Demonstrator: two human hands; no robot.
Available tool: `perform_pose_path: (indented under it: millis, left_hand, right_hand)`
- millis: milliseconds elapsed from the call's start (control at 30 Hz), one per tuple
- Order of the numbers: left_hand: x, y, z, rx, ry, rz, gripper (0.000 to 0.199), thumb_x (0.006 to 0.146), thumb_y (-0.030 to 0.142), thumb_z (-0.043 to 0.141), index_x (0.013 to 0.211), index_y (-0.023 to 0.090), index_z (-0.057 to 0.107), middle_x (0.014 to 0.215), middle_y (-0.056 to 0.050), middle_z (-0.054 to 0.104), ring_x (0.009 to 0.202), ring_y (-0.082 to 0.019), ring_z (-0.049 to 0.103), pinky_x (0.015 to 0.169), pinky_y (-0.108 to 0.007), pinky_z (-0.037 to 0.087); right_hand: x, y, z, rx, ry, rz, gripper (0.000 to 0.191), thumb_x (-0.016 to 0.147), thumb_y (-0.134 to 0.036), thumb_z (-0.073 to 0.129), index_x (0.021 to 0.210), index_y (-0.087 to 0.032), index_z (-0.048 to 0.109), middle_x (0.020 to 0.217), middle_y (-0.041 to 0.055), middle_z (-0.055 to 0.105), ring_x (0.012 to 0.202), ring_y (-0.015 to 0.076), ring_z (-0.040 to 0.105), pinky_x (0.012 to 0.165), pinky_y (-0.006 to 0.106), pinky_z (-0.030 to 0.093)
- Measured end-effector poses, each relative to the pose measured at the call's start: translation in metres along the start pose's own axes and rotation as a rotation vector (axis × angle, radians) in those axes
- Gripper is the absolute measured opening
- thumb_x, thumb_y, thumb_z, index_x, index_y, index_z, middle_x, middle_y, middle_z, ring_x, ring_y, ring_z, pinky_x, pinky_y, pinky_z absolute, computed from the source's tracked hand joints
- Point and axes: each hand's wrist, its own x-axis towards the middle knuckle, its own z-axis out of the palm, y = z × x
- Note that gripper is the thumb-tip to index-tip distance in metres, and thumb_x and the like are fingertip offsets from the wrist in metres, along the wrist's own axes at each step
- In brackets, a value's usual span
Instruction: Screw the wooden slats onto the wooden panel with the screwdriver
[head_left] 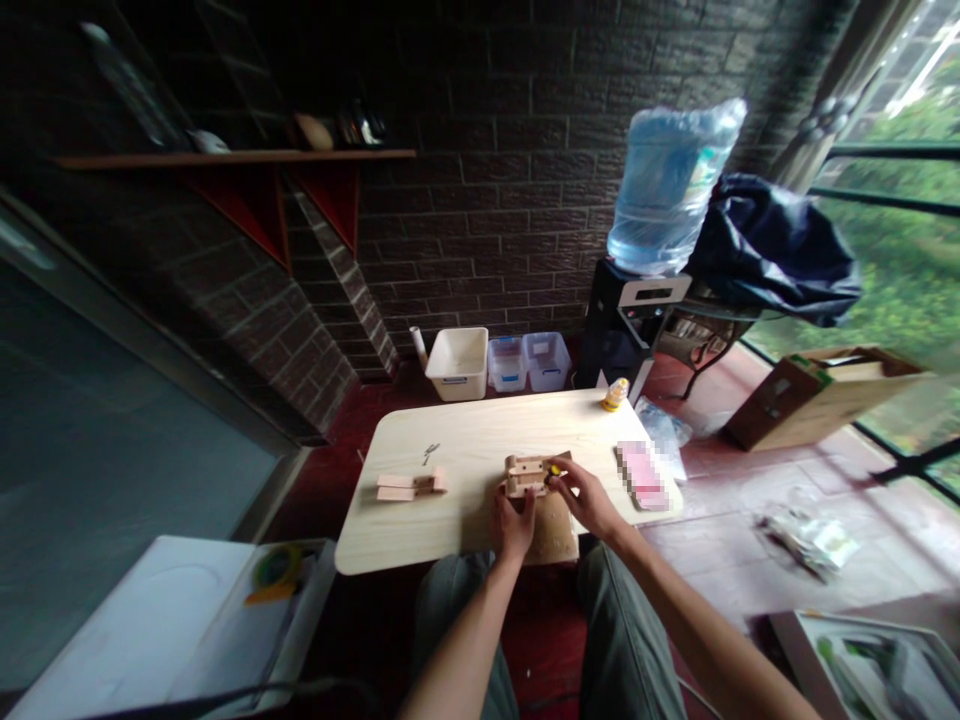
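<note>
Left hand (514, 520) was clamped on the near side of the wooden assembly (530, 467); right hand (589, 497) pinched a small yellow-and-black piece (554, 472) at its right end. Looked like a fitting step; next move probably called for steady left-hand support. Assembly was pale wood, dark-holed, mid-table (469, 425). Similar wooden piece (403, 488) lay apart, left.
</note>
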Motion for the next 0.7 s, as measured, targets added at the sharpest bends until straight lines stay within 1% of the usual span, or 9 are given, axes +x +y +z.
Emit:
perform_pose_path:
  millis: [133, 300, 367, 433, 533, 600, 700]
  left_hand:
    - [0.000, 0.003, -0.001, 0.015, 0.001, 0.015, 0.070, 0.089, 0.070, 0.059, 0.131, 0.014, 0.060, 0.127, -0.021, 0.071, 0.119, -0.036, 0.070, 0.104, -0.048, 0.054]
    - [0.000, 0.004, -0.001, 0.015, 0.017, -0.008, 0.072, 0.088, 0.069, 0.061, 0.133, 0.013, 0.060, 0.127, -0.023, 0.071, 0.121, -0.036, 0.069, 0.104, -0.048, 0.054]
    - [-0.001, 0.004, -0.001, 0.023, 0.011, -0.027, 0.073, 0.087, 0.069, 0.062, 0.134, 0.013, 0.059, 0.127, -0.023, 0.071, 0.121, -0.037, 0.069, 0.104, -0.048, 0.054]
    - [0.000, 0.003, -0.001, 0.020, 0.000, -0.031, 0.073, 0.088, 0.070, 0.061, 0.133, 0.013, 0.059, 0.127, -0.023, 0.071, 0.119, -0.036, 0.070, 0.103, -0.048, 0.054]
    - [0.000, 0.004, -0.002, -0.016, -0.010, 0.002, 0.068, 0.089, 0.069, 0.061, 0.130, 0.015, 0.061, 0.123, -0.021, 0.073, 0.114, -0.034, 0.072, 0.098, -0.045, 0.056]
    - [0.000, 0.006, -0.004, -0.035, -0.003, 0.025, 0.066, 0.089, 0.067, 0.063, 0.128, 0.015, 0.062, 0.120, -0.020, 0.074, 0.111, -0.033, 0.073, 0.095, -0.044, 0.057]
    - [-0.001, 0.011, -0.007, -0.041, 0.007, 0.043, 0.061, 0.089, 0.064, 0.065, 0.125, 0.015, 0.064, 0.116, -0.019, 0.075, 0.107, -0.032, 0.074, 0.091, -0.042, 0.058]
  right_hand:
    - [-0.001, -0.002, -0.004, 0.017, -0.002, 0.005, 0.041, 0.105, -0.041, 0.053, 0.143, -0.025, 0.057, 0.122, 0.0122, 0.076, 0.096, 0.0222, 0.079, 0.087, 0.037, 0.064]
    - [-0.002, 0.003, -0.004, 0.027, -0.026, 0.006, 0.042, 0.105, -0.039, 0.053, 0.146, -0.027, 0.056, 0.134, 0.0125, 0.071, 0.097, 0.0214, 0.078, 0.089, 0.038, 0.063]
    - [-0.002, 0.005, -0.004, 0.015, -0.031, 0.001, 0.043, 0.106, -0.038, 0.052, 0.147, -0.027, 0.056, 0.134, 0.0128, 0.071, 0.097, 0.0212, 0.078, 0.091, 0.039, 0.063]
    - [-0.001, 0.008, -0.004, -0.013, -0.044, -0.017, 0.044, 0.106, -0.036, 0.051, 0.149, -0.027, 0.054, 0.134, 0.0129, 0.072, 0.097, 0.0208, 0.077, 0.093, 0.039, 0.062]
    - [0.001, 0.011, -0.005, -0.050, -0.074, -0.069, 0.046, 0.106, -0.032, 0.051, 0.152, -0.028, 0.053, 0.138, 0.0131, 0.070, 0.097, 0.0201, 0.077, 0.093, 0.040, 0.062]
    - [0.001, 0.012, -0.005, -0.066, -0.081, -0.105, 0.045, 0.106, -0.030, 0.051, 0.150, -0.027, 0.056, 0.141, 0.0136, 0.069, 0.104, 0.0216, 0.076, 0.095, 0.040, 0.062]
    - [-0.001, 0.008, -0.005, -0.088, -0.092, -0.140, 0.043, 0.106, -0.028, 0.052, 0.148, -0.027, 0.058, 0.139, 0.0138, 0.070, 0.113, 0.0241, 0.073, 0.098, 0.041, 0.061]
